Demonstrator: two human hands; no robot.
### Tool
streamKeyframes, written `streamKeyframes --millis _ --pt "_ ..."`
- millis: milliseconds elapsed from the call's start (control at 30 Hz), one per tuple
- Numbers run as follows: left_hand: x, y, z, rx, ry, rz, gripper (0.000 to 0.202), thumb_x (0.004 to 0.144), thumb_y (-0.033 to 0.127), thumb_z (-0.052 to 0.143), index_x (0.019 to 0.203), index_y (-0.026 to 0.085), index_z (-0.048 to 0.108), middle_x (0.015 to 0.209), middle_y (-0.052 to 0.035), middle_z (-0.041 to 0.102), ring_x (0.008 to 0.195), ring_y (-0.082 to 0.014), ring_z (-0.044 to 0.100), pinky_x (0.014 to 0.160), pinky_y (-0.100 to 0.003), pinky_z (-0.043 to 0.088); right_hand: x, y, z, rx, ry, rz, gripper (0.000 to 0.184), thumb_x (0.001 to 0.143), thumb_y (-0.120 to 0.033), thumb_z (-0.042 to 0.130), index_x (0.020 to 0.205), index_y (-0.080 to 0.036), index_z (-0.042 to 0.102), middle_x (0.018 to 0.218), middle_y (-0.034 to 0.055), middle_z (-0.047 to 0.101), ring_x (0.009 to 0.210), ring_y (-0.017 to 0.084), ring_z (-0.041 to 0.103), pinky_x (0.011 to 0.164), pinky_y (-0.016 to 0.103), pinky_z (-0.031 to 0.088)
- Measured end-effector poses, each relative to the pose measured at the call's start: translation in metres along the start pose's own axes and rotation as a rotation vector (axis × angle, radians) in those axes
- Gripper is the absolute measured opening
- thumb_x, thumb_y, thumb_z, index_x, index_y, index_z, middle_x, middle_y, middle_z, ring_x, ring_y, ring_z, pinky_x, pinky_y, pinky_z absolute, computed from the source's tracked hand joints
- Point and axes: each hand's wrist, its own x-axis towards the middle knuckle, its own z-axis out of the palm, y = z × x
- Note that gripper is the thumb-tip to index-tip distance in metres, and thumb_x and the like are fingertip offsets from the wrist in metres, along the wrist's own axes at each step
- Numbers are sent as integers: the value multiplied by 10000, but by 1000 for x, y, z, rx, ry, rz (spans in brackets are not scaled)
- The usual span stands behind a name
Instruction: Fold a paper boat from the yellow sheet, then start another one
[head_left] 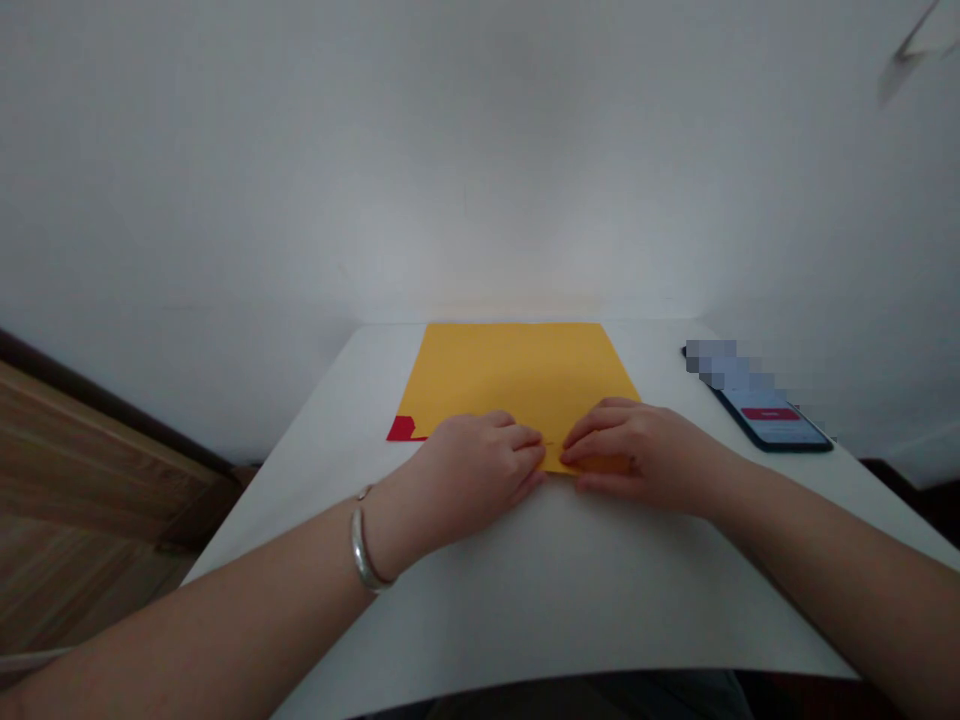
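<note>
My left hand (469, 475) and my right hand (637, 460) both rest at the near edge of a yellow sheet (517, 375), close together but not touching, with a narrow strip of the sheet showing between them. The sheet lies flat on the white counter (525, 590), square to the far edge and well away from the near side. The fingers (521, 438) of my left hand are curled and pressed together, their tips on the sheet's near edge. On my right hand, the fingers (600, 430) are also together and lie across the sheet, while the thumb (600, 482) sits lower, along the near edge. I can't tell whether either hand is actually pinching the paper. Beside my right hand, the near edge shows a darker orange strip (604, 463), but I can't tell if it is a fold. A red paper corner (401, 430) pokes out from under the sheet's left side. A silver bangle (365, 548) circles my left wrist. Off to the right, a phone (772, 420) lies on the counter, its screen lit and partly blurred.
</note>
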Motion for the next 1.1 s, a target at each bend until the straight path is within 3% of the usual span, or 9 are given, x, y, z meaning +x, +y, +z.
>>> streamKeyframes --millis 267,533,733,900,1100 --pt "1 1 -4 -129 -49 -46 259 915 332 498 1040 182 667 1085 -55 676 980 -205 610 894 -364 492 -1 9 1 90 0 -24 177 847 -296 603 959 -242 728 1005 32 702 927 156 605 863 306 464" --pt "3 -4 -1 -231 -58 -62 226 887 307 560 1049 216 688 1113 -27 681 997 -178 612 918 -324 467 -6 7 2 47 -16 0 228 826 -332 619 1008 -234 716 1047 58 683 951 194 592 868 347 463" --pt "3 1 -4 -71 -49 -24 209 923 216 477 914 174 682 921 -56 707 865 -164 652 793 -288 515 -5 0 -5 4 5 28 243 841 -310 576 1030 -227 705 1027 64 693 926 190 609 823 331 484" --pt "3 6 -5 31 -19 -116 174 923 207 454 955 155 616 805 -50 687 701 -178 655 616 -286 518 -5 -6 -12 -99 17 43 259 834 -268 540 1030 -240 707 1029 44 700 899 178 632 792 310 492" --pt "5 7 -10 23 -65 -121 139 909 204 459 857 165 582 783 -37 673 696 -176 645 595 -270 497 -10 -5 -12 -219 6 59 249 873 -265 497 986 -270 720 947 19 717 820 164 653 688 274 466"
